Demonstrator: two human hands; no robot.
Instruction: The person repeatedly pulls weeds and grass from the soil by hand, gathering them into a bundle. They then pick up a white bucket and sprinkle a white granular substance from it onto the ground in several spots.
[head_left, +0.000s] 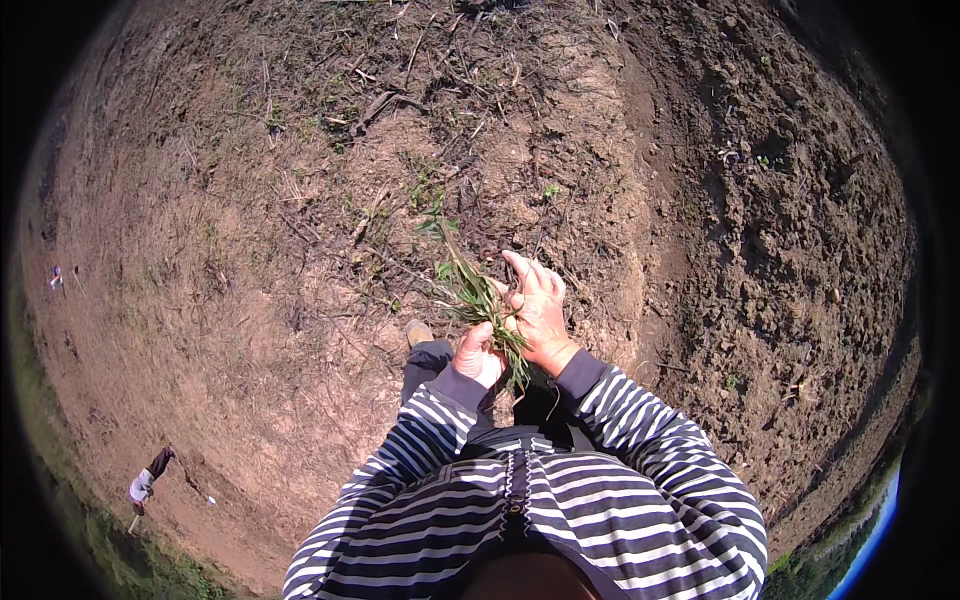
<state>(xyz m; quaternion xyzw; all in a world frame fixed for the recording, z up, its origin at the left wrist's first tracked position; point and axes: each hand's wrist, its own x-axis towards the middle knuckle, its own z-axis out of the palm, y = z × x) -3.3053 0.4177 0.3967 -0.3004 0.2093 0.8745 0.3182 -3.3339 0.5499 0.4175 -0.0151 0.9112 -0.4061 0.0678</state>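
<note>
A bunch of green and dry grass stalks (475, 291) is held between both hands in front of my body. My left hand (481, 355) grips the lower left side of the bunch, its thumb pointing up. On the right side, my right hand (537, 309) is against the stalks, with some fingers extended past them and others hidden behind the bunch. Leafy tips stick out above the hands, and thin blades hang below them.
Dry soil with twigs (382, 109) and small weeds lies ahead. Rough, tilled earth (810, 300) runs along the right. A person (142, 484) is at the far lower left, near a small white object (211, 500). My shoe (418, 332) shows below the twigs.
</note>
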